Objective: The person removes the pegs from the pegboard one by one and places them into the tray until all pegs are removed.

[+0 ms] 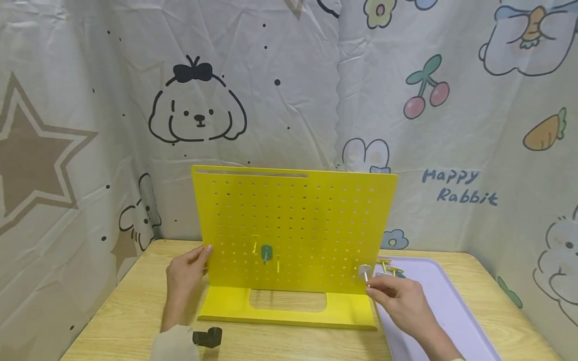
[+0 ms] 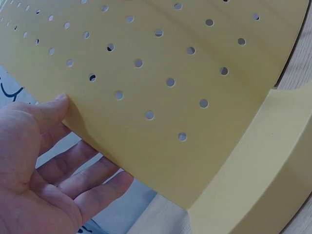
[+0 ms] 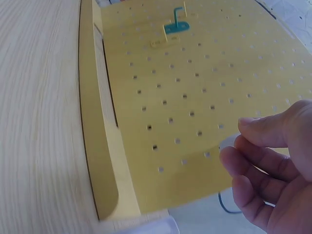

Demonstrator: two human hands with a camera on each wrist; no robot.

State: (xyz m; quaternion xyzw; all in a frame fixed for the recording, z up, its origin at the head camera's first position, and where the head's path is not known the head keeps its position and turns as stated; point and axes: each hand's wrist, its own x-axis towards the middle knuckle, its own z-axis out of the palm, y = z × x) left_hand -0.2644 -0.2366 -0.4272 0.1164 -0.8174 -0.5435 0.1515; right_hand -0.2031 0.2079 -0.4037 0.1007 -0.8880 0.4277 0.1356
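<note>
The left hand (image 1: 185, 273) pinches the left edge of an upright, perforated yellow pegboard (image 1: 311, 240), thumb in front; the right hand (image 1: 399, 298), thumb and fingertips together, pinches the slim peg of a small white hook with a rounded plate (image 1: 365, 271) at the board's lower right. Whether that plate touches the board is hard to tell, since fingers hide most of it in the right wrist view. Poor alignment with the holes could make the hook skid or drop; a hard push could shift the board if the left hand slackened. The board stands on a pale wood-grain table (image 1: 122, 301), left of a flat lilac tray (image 1: 451, 306), before a white cartoon-print curtain (image 1: 289, 125).
</note>
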